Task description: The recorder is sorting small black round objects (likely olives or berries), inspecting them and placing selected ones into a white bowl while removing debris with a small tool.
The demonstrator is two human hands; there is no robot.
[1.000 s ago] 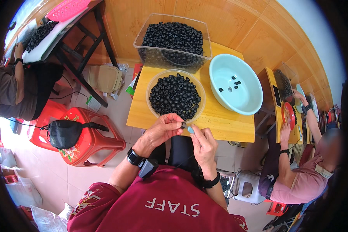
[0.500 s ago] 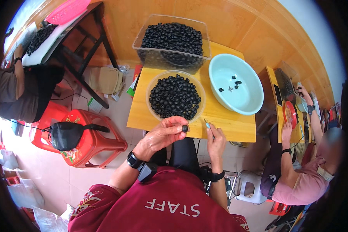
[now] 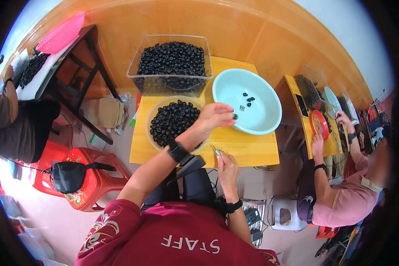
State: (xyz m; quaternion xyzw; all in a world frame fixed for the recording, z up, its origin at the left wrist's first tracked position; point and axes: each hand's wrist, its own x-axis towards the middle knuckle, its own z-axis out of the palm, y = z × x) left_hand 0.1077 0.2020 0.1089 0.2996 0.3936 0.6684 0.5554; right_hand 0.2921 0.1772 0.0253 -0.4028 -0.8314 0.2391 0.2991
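My left hand point(image 3: 213, 119) reaches over the near left rim of the light blue basin point(image 3: 267, 116), its fingers closed on a small black round piece point(image 3: 235, 116) at the fingertips. Several similar black pieces point(image 3: 250, 99) and a small square patterned marker point(image 3: 242, 107) lie inside the basin. Near the table's front edge my right hand point(image 3: 227, 170) grips a thin tool with a light blue handle point(image 3: 217, 152), its tip pointing up and left. Beneath my left wrist stands a round clear tub point(image 3: 150, 110) of black pieces, many with a hole; my arm hides part of it.
A large clear bin point(image 3: 173, 83) full of black pieces stands at the back of the yellow table point(image 3: 252, 153). On the left are a red stool point(image 3: 86, 177) bearing a black bag point(image 3: 69, 176), and a dark-legged table. A co-worker point(image 3: 346, 204) handles a red bowl point(image 3: 320, 124) on the right.
My left hand has moved right and away from me with the black piece, from before the round tub to over the basin's rim. My right hand still holds the tool near the table edge.
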